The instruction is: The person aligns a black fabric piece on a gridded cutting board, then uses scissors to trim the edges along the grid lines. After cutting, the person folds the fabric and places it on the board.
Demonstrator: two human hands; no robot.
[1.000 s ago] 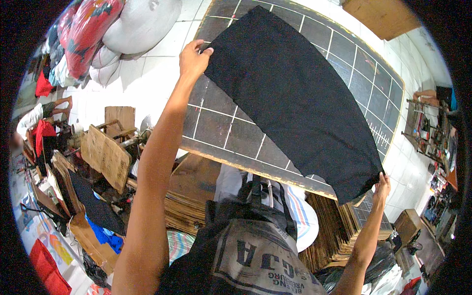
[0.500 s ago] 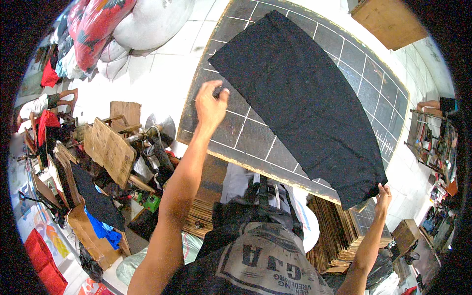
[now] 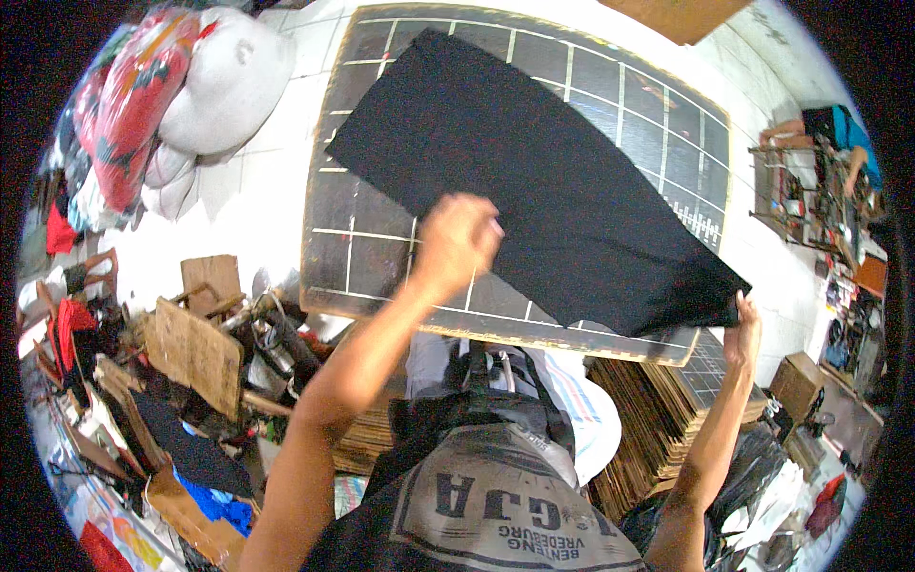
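Observation:
A large piece of black fabric [image 3: 534, 181] lies slantwise over a dark board [image 3: 362, 257] marked with a white grid. My right hand [image 3: 746, 326] pinches the fabric's corner at the board's near right edge, and the cloth there is pulled into slight folds. Over the fabric's near left edge is my left hand [image 3: 459, 240], blurred, its fingers curled. Whether it touches the cloth or holds any of it I cannot tell.
A stack of thin boards [image 3: 634, 429] stands below the board's near right side. Wooden pieces [image 3: 195, 353] and clutter crowd the left. Stuffed bags [image 3: 224, 81] sit at the far left. A metal rack [image 3: 791, 191] stands at the right, with another person's arm beside it.
My left hand has moved right, from beside the fabric to over its near edge. My right hand still grips the corner, drawing it outward, so the near right end of the cloth is stretched differently.

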